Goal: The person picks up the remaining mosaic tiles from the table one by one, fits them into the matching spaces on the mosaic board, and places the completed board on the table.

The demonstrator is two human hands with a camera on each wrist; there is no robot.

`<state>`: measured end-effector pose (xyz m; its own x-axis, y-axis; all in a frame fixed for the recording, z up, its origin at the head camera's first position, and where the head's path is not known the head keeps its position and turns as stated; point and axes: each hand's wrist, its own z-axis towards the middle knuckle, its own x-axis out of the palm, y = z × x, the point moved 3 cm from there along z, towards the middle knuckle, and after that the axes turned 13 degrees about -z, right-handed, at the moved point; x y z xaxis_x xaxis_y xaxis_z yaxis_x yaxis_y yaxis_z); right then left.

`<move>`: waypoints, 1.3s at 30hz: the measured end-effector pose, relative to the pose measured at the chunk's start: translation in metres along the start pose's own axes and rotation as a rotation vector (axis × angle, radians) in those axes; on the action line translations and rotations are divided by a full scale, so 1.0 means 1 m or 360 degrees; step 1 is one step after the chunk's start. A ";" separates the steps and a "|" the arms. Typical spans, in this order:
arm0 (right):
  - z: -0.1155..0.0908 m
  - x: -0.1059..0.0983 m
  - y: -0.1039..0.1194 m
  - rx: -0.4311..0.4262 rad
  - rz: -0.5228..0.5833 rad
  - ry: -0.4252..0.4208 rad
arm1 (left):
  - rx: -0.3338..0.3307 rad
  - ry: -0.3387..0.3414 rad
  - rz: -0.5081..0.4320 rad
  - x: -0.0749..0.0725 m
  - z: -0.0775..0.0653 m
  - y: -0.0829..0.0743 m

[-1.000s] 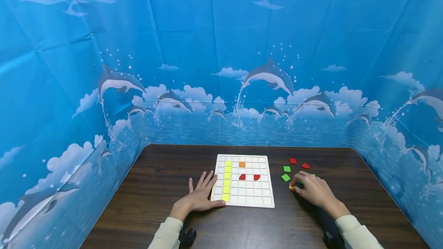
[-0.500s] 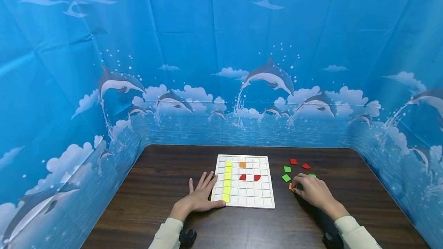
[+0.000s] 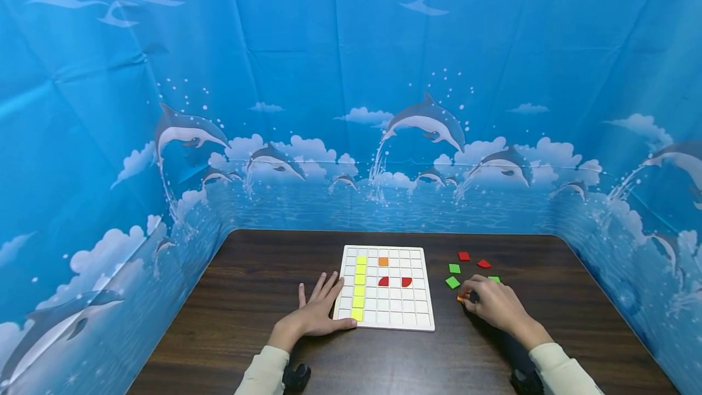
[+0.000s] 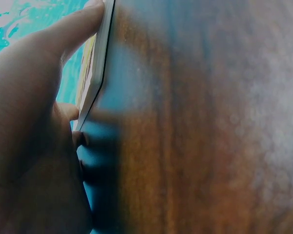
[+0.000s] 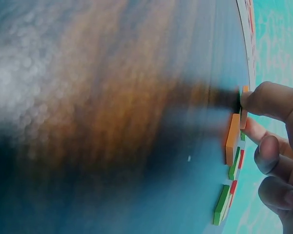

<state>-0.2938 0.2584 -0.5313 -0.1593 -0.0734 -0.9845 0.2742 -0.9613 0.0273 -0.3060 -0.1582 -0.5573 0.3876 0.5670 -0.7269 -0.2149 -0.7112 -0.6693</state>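
My left hand (image 3: 312,316) lies with spread fingers against the left side of a white grid board (image 3: 400,305), its thumb on the near left corner. The board carries a column of yellow square tiles (image 3: 359,290), an orange tile (image 3: 383,261) and two red quarter-circle tiles (image 3: 406,282). To the right of the board, my right hand (image 3: 501,306) pinches an orange tile (image 5: 243,118) between thumb and index finger, low over the table. A second orange tile (image 5: 232,140) lies just beside it in the right wrist view.
Around the right hand lie green tiles (image 3: 452,282), a red square tile (image 3: 464,256) and a red curved tile (image 3: 483,263). The dark wooden table (image 3: 263,261) ends at a blue dolphin-print curtain (image 3: 307,209). Black wrist devices (image 3: 297,377) sit under both forearms.
The right hand has shifted only slightly around the orange tile, uncovering more of a green tile behind it. The left hand and the board have stayed in place.
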 end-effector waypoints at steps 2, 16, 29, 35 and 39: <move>0.000 0.000 0.000 0.0001 -0.0007 -0.0006 | 0.0035 -0.0012 -0.0028 0.001 0.001 0.004; 0.004 -0.006 0.005 -0.0023 0.0044 -0.0142 | 0.0018 0.0010 -0.0017 0.000 -0.001 0.001; 0.014 -0.011 0.015 -0.0075 0.0054 -0.0221 | 0.0048 -0.0006 -0.0031 0.002 0.001 0.004; 0.020 -0.012 0.021 -0.0074 0.0053 -0.0251 | 0.0045 0.0004 -0.0033 0.000 0.002 0.003; 0.026 -0.013 0.026 -0.0090 0.0067 -0.0273 | 0.0054 -0.0011 -0.0024 0.002 0.003 0.006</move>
<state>-0.3089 0.2275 -0.5136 -0.3047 -0.1624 -0.9385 0.3362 -0.9403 0.0535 -0.3093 -0.1604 -0.5632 0.3848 0.5805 -0.7176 -0.2391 -0.6882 -0.6850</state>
